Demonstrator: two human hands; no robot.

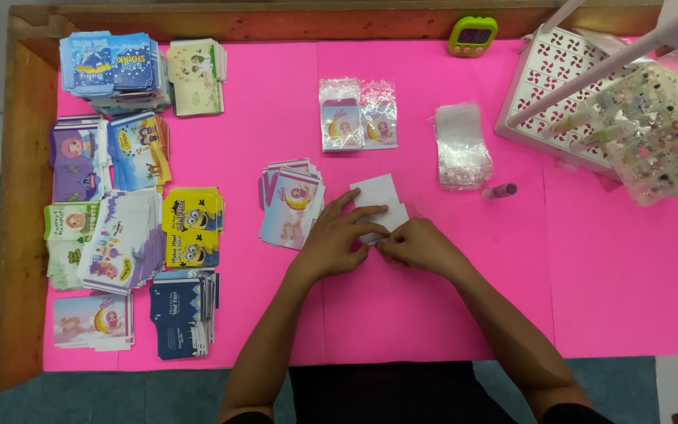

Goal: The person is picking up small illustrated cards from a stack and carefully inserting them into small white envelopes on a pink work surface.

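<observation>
My left hand (337,235) and my right hand (420,245) meet at the middle of the pink table cover (614,290). Both pinch a small white card (378,200) that lies flat under my fingertips, its back side up. Just left of my left hand sits a fanned stack of pastel cartoon cards (290,202). Beyond the white card lie two finished cards in clear bags (358,115).
A pile of clear plastic sleeves (461,144) and a small pink tube (501,191) lie to the right. A white perforated tray (547,86) and a clear compartment box (657,133) stand at the far right. Several card stacks (127,204) fill the left side. A green timer (472,35) sits at the back.
</observation>
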